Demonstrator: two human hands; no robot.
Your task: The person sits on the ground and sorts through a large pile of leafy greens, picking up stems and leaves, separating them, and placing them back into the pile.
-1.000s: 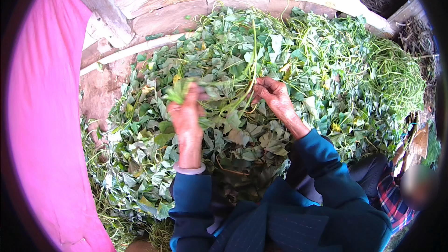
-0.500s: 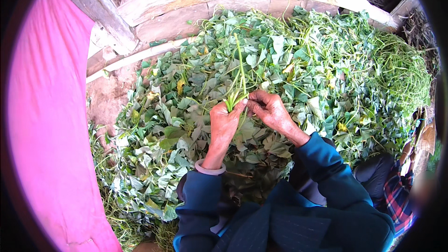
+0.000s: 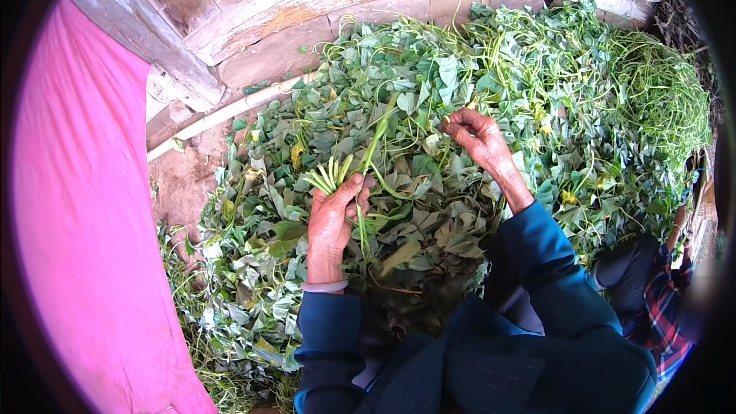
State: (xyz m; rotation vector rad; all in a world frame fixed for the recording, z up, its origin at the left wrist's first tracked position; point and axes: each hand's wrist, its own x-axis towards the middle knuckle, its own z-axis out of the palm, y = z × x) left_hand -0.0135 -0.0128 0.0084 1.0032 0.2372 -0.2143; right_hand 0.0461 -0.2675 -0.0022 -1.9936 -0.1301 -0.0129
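The left hand (image 3: 333, 216) is closed around a bunch of green stems (image 3: 330, 175), held above the near middle of a wide heap of leaves (image 3: 287, 138). The short ends of the bunch fan out past the thumb, toward the far left. A longer vine (image 3: 377, 138) reaches from this hand toward the far side and slightly right, and other strands hang on the hand's right side, one dropping toward the near side. A pale bangle (image 3: 325, 287) circles the left wrist.

The right hand (image 3: 484, 142) is farther out and to the right, well apart from the left, over the heap. Its fingers are bent with the tips close together; whether they pinch anything is too small to tell. Both sleeves (image 3: 558, 261) are dark blue.

The leaves are mostly green, with a few yellow ones among them. At the far right lies a tangle of thin vines (image 3: 661, 100). A pink cloth (image 3: 100, 207) hangs along the left side. A pale pole (image 3: 234, 113) lies at the far left, near a wooden beam (image 3: 307, 11). At the near right, partly cut off, sits another person in a plaid shirt (image 3: 665, 308).
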